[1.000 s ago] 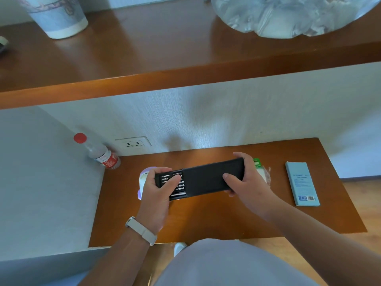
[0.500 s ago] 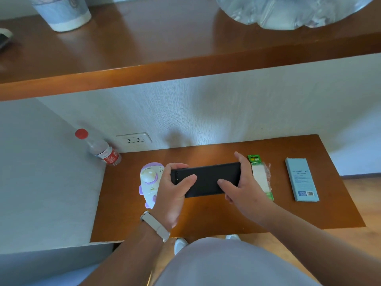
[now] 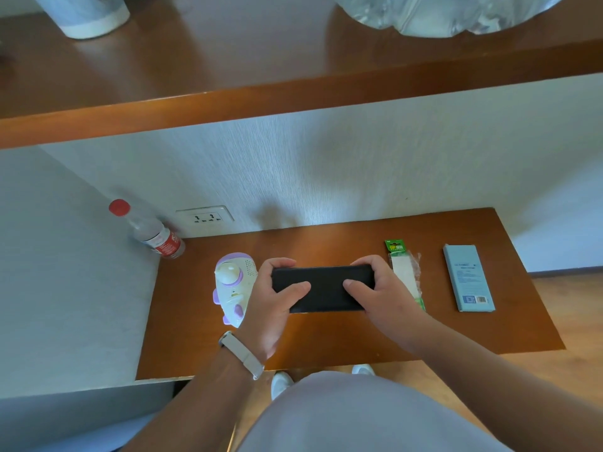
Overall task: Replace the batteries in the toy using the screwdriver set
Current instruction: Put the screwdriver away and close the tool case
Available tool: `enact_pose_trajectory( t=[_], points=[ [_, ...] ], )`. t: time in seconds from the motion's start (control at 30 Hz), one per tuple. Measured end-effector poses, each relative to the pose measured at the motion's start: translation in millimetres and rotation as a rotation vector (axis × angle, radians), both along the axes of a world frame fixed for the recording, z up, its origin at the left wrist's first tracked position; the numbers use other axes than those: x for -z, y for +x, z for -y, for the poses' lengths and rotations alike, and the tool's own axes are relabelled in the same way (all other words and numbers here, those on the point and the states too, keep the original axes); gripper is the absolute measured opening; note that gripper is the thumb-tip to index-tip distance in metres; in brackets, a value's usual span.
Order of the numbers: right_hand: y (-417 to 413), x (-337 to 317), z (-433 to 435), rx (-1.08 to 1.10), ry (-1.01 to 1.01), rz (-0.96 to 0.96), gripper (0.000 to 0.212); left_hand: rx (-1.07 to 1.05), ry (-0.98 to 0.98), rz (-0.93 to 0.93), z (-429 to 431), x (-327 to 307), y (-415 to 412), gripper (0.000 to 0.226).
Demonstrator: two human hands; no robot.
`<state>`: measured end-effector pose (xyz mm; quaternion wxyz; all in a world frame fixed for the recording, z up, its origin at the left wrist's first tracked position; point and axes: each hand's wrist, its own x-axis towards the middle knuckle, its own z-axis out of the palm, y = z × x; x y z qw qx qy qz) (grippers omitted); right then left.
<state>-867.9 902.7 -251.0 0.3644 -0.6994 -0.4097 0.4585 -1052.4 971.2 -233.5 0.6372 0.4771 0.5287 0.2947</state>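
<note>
Sliding shut since a second earlier, the flat black screwdriver-set case (image 3: pixel 323 288) was clasped by both grips, left hand (image 3: pixel 267 305) and right hand (image 3: pixel 381 298); bits hidden, toy unopened.

One black screwdriver case (image 3: pixel 323 288), two hands (left hand (image 3: pixel 270 305), right hand (image 3: pixel 381 295)), one toy (image 3: pixel 233 285), one battery pack (image 3: pixel 406 272), one blue box (image 3: pixel 468 277), one bottle (image 3: pixel 146 230), one paper cup (image 3: pixel 85 14).

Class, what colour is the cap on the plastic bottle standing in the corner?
Red; the bottle cap shows best in the head view.
</note>
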Motion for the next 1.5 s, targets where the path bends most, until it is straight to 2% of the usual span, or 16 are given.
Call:
enact_pose_trajectory(
  t=[0.1, 0.23, 0.37, 0.53, 0.97, 1.13, 1.27, 1.37, 1.5],
  points=[
    [1.7, -2.0, 0.5, 0.039, -0.007, -0.080, 0.013, -0.073, -0.042, 0.075, -5.2, 0.5, -0.8, 0.044],
    [5.6, -5.1, 2.3, 0.031, -0.034, -0.207, 0.007, -0.202, -0.175, 0.326, -13.2, 0.3, 0.1, 0.025],
    [6.4, -5.1, 5.7, 0.033, -0.055, -0.347, 0.010, -0.146, -0.209, 0.433, -10.0, 5.3, 11.0, 0.026],
    [7.2, 1.0, 11.3, 0.129, -0.060, -0.450, 0.012, 0.004, -0.230, 0.375, 0.4, 21.3, 36.8, 0.036],
    [47.6, 31.6, 38.4, 0.258, -0.150, -0.499, 0.016, 0.148, -0.310, 0.133, 9.0, 58.3, 105.3, 0.030],
    [77.7, 53.7, 50.5, 0.267, -0.157, -0.358, 0.011, 0.154, -0.330, 0.117, 6.9, 66.4, 123.3, 0.031],
    [104.7, 88.6, 57.6, 0.257, -0.279, 0.000, 0.013, 0.120, -0.377, 0.115, 2.4, 71.8, 130.3, 0.029],
    [115.5, 116.7, 56.2, 0.214, -0.379, 0.225, 0.022, 0.116, -0.402, 0.103, -1.1, 74.4, 130.3, 0.031],
    [115.0, 137.6, 46.3, 0.183, -0.431, 0.386, 0.049, 0.113, -0.419, 0.096, -4.4, 77.2, 126.9, 0.031]
  ],
)
